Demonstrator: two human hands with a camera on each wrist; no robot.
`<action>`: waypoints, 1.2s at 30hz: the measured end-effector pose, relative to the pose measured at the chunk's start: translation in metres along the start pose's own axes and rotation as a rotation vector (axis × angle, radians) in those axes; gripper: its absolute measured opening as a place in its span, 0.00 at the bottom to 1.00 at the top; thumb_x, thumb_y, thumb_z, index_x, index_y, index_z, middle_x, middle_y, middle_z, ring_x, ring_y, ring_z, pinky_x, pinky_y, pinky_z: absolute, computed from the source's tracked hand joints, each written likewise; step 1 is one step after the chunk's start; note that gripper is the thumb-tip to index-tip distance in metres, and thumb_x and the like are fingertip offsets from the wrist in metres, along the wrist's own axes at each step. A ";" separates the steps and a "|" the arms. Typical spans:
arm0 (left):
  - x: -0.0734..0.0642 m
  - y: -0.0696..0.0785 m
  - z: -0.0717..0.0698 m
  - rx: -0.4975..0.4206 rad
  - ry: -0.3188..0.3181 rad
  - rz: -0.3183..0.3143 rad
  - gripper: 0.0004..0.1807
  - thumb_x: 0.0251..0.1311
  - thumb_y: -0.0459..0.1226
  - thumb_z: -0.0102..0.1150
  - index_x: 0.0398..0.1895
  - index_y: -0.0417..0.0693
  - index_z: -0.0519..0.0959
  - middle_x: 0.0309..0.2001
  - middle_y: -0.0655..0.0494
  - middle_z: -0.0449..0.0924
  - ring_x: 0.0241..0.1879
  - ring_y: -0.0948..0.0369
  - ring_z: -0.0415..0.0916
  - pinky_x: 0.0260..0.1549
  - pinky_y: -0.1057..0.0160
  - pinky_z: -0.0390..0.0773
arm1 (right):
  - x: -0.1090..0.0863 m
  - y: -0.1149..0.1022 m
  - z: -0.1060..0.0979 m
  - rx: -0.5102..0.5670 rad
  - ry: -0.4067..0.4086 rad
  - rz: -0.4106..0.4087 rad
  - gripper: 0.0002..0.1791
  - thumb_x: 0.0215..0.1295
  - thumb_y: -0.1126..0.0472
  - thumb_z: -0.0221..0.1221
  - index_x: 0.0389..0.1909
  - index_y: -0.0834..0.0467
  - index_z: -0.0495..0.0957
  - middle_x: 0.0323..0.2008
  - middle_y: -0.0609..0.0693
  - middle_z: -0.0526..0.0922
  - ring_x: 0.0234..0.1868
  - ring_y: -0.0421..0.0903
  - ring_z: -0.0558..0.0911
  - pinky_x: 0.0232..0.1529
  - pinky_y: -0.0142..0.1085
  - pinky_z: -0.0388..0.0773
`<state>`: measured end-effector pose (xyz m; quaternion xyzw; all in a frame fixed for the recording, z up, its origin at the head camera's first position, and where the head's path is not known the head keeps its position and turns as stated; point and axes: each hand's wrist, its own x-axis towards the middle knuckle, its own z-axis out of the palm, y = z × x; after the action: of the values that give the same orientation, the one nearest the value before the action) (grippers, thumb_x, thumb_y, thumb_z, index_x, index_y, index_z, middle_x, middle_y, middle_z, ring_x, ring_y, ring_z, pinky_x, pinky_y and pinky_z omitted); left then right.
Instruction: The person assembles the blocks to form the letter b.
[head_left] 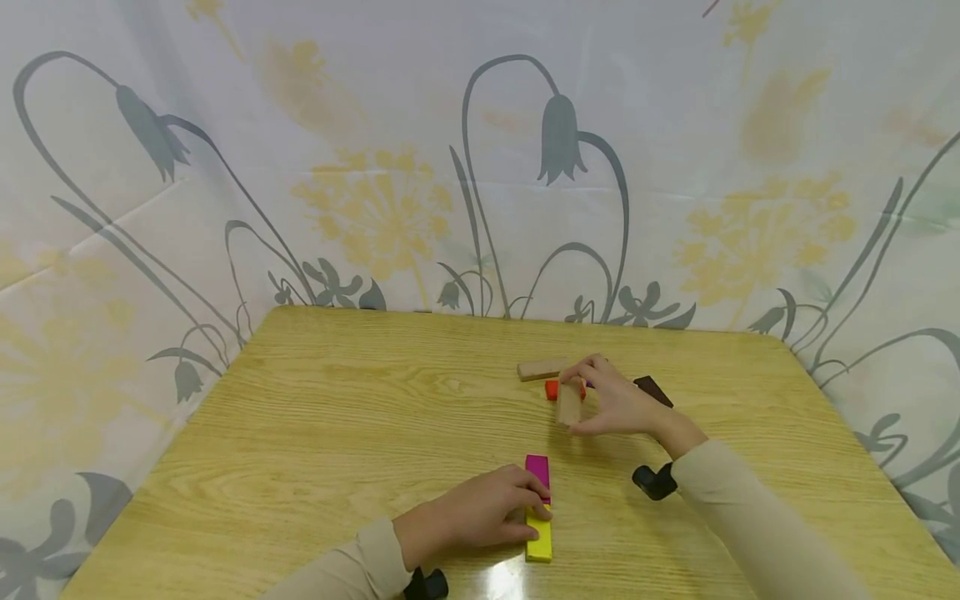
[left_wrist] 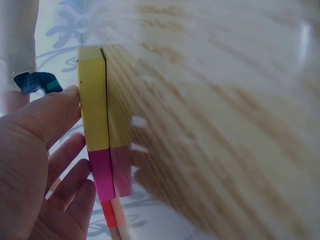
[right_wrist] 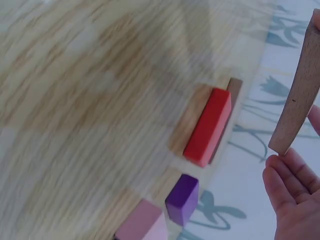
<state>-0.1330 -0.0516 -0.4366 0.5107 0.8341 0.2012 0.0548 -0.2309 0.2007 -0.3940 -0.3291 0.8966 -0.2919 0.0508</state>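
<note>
A yellow block (head_left: 538,547) and a magenta block (head_left: 537,472) lie end to end in a line on the table. My left hand (head_left: 480,510) rests at their left side, its thumb touching the yellow block and its other fingers loosely bent near where the two meet. Farther back, my right hand (head_left: 621,406) holds a plain wooden block (head_left: 568,407) by its two ends between thumb and fingers, raised above the table in the right wrist view. Behind that block lies a red block (head_left: 552,390), partly hidden in the head view.
Another plain wooden block (head_left: 538,369) lies behind the red one. A purple block (right_wrist: 182,200) and a pink block (right_wrist: 142,223) are near it. A dark brown block (head_left: 654,391) sits beyond the right wrist. Patterned cloth (head_left: 480,167) hangs behind the wooden table (head_left: 337,400).
</note>
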 end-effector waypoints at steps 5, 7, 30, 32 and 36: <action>-0.001 0.000 0.000 -0.011 -0.004 -0.002 0.12 0.62 0.44 0.57 0.46 0.54 0.81 0.54 0.62 0.72 0.54 0.67 0.66 0.54 0.74 0.64 | 0.010 -0.004 0.014 -0.001 -0.027 -0.012 0.35 0.45 0.53 0.72 0.55 0.56 0.70 0.50 0.52 0.64 0.50 0.52 0.68 0.47 0.48 0.71; -0.001 -0.001 -0.001 -0.011 -0.003 -0.001 0.11 0.62 0.44 0.57 0.46 0.54 0.81 0.54 0.62 0.72 0.54 0.67 0.66 0.53 0.74 0.64 | 0.013 -0.005 0.020 -0.011 -0.039 -0.019 0.36 0.44 0.51 0.72 0.55 0.57 0.71 0.49 0.51 0.64 0.49 0.52 0.68 0.45 0.47 0.71; -0.001 0.001 -0.001 -0.014 -0.011 0.006 0.12 0.63 0.44 0.56 0.46 0.54 0.81 0.55 0.62 0.71 0.55 0.67 0.66 0.54 0.74 0.64 | 0.024 0.003 0.041 -0.124 -0.138 -0.094 0.24 0.51 0.48 0.68 0.48 0.52 0.77 0.48 0.52 0.68 0.45 0.47 0.70 0.46 0.45 0.71; -0.001 0.000 0.000 -0.016 -0.012 0.005 0.12 0.63 0.44 0.56 0.47 0.54 0.81 0.55 0.62 0.71 0.55 0.67 0.66 0.54 0.74 0.64 | 0.024 0.004 0.041 -0.130 -0.137 -0.126 0.21 0.53 0.50 0.67 0.47 0.53 0.78 0.47 0.52 0.69 0.45 0.48 0.70 0.46 0.45 0.72; -0.001 0.001 0.000 -0.016 -0.019 0.001 0.12 0.63 0.45 0.56 0.47 0.54 0.81 0.55 0.62 0.71 0.55 0.67 0.66 0.54 0.74 0.64 | 0.025 0.003 0.043 -0.132 -0.148 -0.121 0.21 0.54 0.50 0.66 0.48 0.54 0.78 0.48 0.51 0.68 0.46 0.46 0.70 0.47 0.43 0.72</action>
<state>-0.1321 -0.0523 -0.4363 0.5124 0.8317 0.2032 0.0667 -0.2404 0.1660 -0.4285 -0.4058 0.8862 -0.2098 0.0774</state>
